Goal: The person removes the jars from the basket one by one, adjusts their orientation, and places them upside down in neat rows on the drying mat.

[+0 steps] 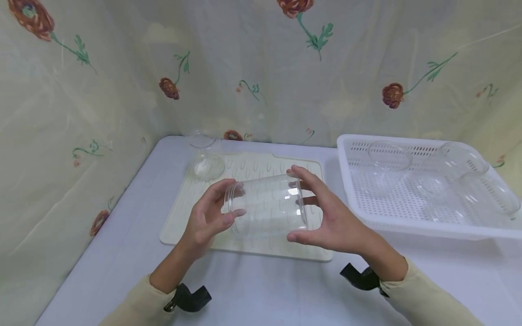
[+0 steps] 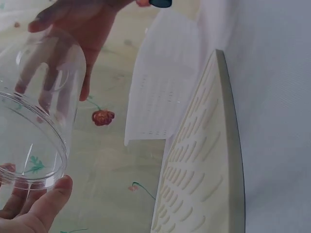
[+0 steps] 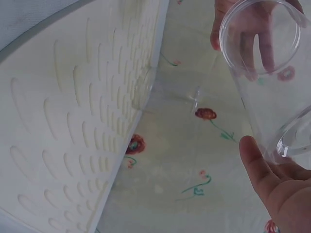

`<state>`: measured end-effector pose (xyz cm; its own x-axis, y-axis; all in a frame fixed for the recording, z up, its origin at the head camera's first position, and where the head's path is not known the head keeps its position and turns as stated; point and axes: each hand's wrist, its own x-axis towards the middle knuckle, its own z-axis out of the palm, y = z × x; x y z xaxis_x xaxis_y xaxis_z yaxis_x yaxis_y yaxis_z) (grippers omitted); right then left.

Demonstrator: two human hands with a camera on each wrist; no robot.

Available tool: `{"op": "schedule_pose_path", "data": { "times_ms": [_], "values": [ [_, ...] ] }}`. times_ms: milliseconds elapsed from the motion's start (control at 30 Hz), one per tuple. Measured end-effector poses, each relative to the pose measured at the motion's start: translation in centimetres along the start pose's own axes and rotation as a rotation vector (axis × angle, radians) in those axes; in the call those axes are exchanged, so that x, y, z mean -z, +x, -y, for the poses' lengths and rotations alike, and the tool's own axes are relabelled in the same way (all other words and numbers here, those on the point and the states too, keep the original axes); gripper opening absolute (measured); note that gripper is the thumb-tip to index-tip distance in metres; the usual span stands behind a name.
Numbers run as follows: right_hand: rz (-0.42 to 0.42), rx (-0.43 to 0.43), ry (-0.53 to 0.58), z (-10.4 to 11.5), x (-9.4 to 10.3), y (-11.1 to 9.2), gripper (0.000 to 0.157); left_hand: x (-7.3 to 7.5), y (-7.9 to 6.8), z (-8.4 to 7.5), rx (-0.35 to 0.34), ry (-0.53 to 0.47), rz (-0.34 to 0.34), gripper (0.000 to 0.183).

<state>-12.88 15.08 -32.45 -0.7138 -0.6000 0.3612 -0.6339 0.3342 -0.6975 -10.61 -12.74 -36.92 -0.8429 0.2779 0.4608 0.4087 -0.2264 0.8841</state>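
Observation:
A clear jar [image 1: 267,206] lies sideways in the air between both hands, over the cream drying mat [image 1: 187,226]. My left hand [image 1: 210,215] grips its ridged, threaded mouth, thumb in front and fingers behind. At the other end, my right hand [image 1: 330,217] holds the base, thumb below and fingers above. Through the clear wall of the jar [image 2: 48,73], the right hand's fingers show in the left wrist view. Seen from the right wrist, the jar [image 3: 243,92] is raised off the ridged mat [image 3: 73,121].
Another clear jar [image 1: 208,165] stands at the mat's far left corner. On the right, a white perforated basket [image 1: 346,181] holds several clear jars [image 1: 389,158]. Flowered cloth [image 1: 253,54] hangs behind the white table [image 1: 261,290] and along its left side.

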Motion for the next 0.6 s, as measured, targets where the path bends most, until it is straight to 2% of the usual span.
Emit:
{"op": "schedule_pose_path", "data": {
  "times_ms": [133, 300, 367, 533, 600],
  "values": [
    [0.005, 0.026, 0.001, 0.0, 0.1, 0.0, 0.113, 0.2, -0.2, 0.1, -0.002, 0.01, 0.022, 0.053],
    [0.015, 0.01, 0.0, 0.1, 0.2, 0.1, 0.113, 0.2, -0.4, 0.2, 0.005, 0.047, 0.027, 0.056],
    [0.035, 0.006, -0.025, 0.2, 0.4, 0.1, 0.112, 0.5, -0.8, 0.0, 0.035, 0.146, 0.03, 0.058],
    [0.109, -0.011, -0.174, 1.0, 1.9, -0.3, 0.11, 2.4, -2.8, -0.6, 0.11, 0.563, 0.049, 0.061],
    [0.124, -0.022, -0.235, 1.2, 2.7, -0.4, 0.111, 3.4, -3.4, -0.9, 0.121, 0.689, 0.046, 0.06]
  ]
}}
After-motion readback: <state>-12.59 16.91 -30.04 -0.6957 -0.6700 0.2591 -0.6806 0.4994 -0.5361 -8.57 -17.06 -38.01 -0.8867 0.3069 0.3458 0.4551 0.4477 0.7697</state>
